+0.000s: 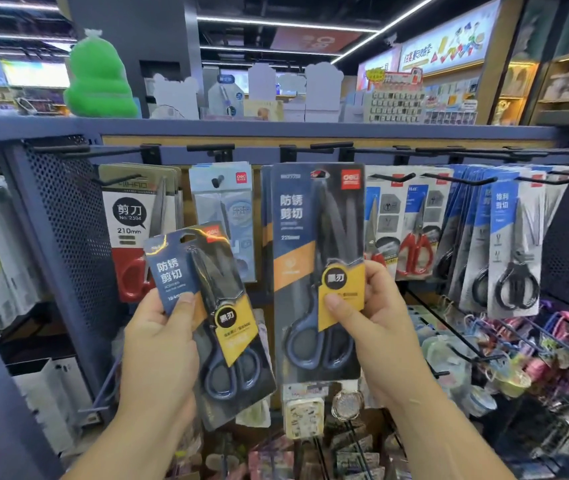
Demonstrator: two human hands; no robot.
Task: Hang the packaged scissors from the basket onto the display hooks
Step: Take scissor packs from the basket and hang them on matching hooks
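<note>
Left hand [162, 341] grips the smaller packaged scissors [213, 306] by the card's left edge, with the thumb laid across the blue printed face and the fingers curled behind. This pack tilts, its top leaning left, and it is held in the air in front of the rack, clear of any hook. Right hand [376, 317] pinches the larger packaged scissors [314, 258] at the right edge, the thumb pressing on the yellow label and the fingers behind the card. This pack stands upright against the display. Whether its top hole sits on a hook cannot be told.

Display hooks [460, 180] run in a row under the grey-blue shelf rail [276, 128]. A red-handled scissors pack marked 210mm [130, 220] hangs at the left, just behind the smaller pack. A pale blue pack [224, 206] hangs between the two held packs. Red-handled shears [414, 244] and black-handled scissors packs [515, 258] hang to the right. A perforated metal panel [68, 220] closes the rack's left end. A green plush toy [97, 77] sits on top.
</note>
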